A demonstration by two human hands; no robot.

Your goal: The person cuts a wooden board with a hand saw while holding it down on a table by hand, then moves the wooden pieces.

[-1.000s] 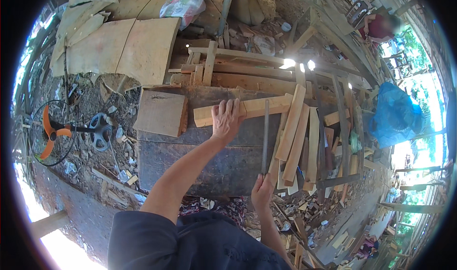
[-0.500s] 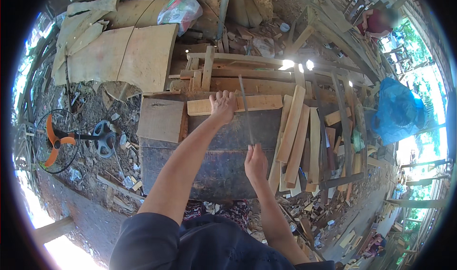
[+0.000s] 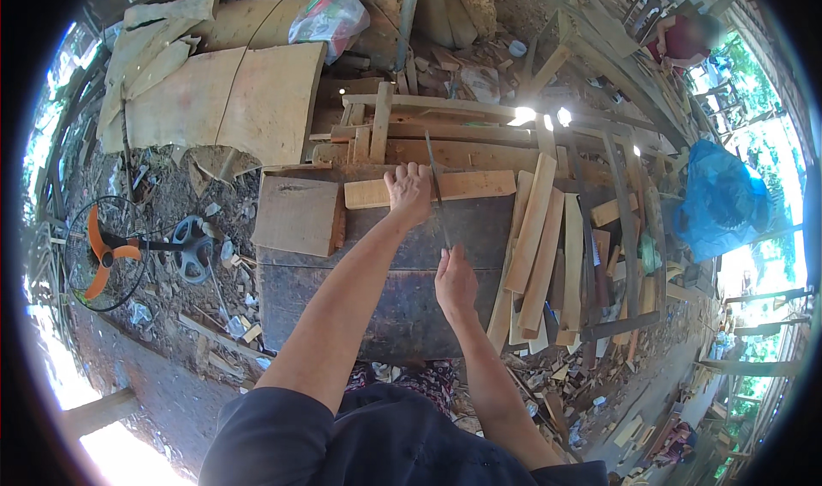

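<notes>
A pale wooden block [image 3: 482,184] lies crosswise near the far edge of a dark wooden bench [image 3: 385,306]. My left hand [image 3: 409,196] is closed over the block, left of its middle, and its fingers curl over the far side. In my right hand [image 3: 456,282] is a narrow saw [image 3: 434,171], its thin blade pointing away from me. The blade crosses the block just right of my left hand. How deep it sits in the wood, I cannot tell. My right fingers hide the saw's handle.
A squared timber block [image 3: 295,216] sits at the bench's left. Several wooden strips [image 3: 541,255] lie on the right. Beyond the bench are stacked boards [image 3: 479,154]. An orange-bladed fan [image 3: 101,250] is at far left, a blue plastic bag [image 3: 719,199] at right. One person [image 3: 681,41] is at far right.
My right hand has moved slightly away from me with the saw, whose blade has shifted a little left across the block. My left hand stays on the block. The whole view has shifted slightly.
</notes>
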